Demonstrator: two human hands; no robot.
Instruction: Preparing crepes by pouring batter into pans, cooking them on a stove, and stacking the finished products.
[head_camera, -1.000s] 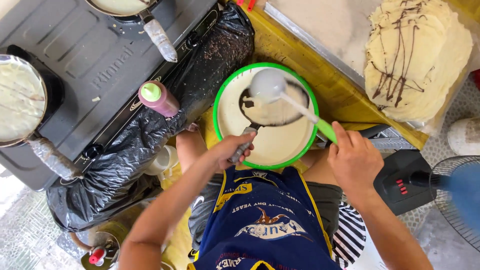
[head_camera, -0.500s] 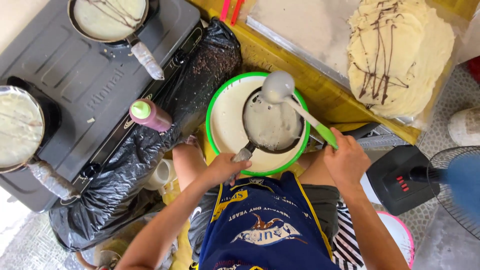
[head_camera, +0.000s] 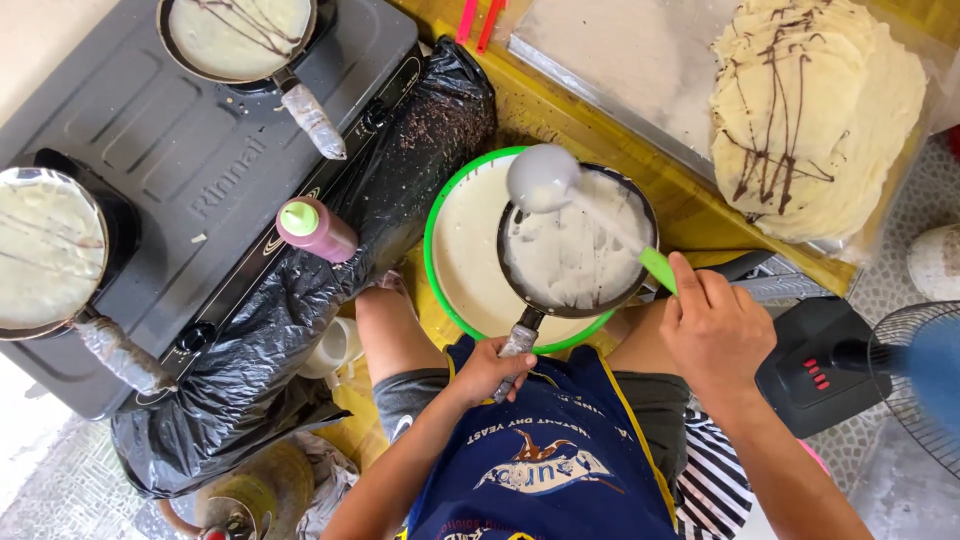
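Over the bowl (head_camera: 455, 250), left hand (head_camera: 492, 370) grips the pan (head_camera: 575, 245) handle, pointing toward the person; right hand (head_camera: 715, 325) grips the ladle (head_camera: 545, 178), slanting across it.

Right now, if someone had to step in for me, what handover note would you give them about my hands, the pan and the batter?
Left hand: gripping the handle of the small dark pan, held over the green-rimmed bowl of batter.
Right hand: holding the green-handled ladle, its cup over the pan's far edge.
Done: the pan's inside is coated with pale batter. Two other pans sit on the grey stove, each holding a crepe with dark drizzle lines. A stack of finished crepes lies on the tray at upper right.
Left: the coated pan is not yet on the stove. A pink squeeze bottle stands at the stove's edge.
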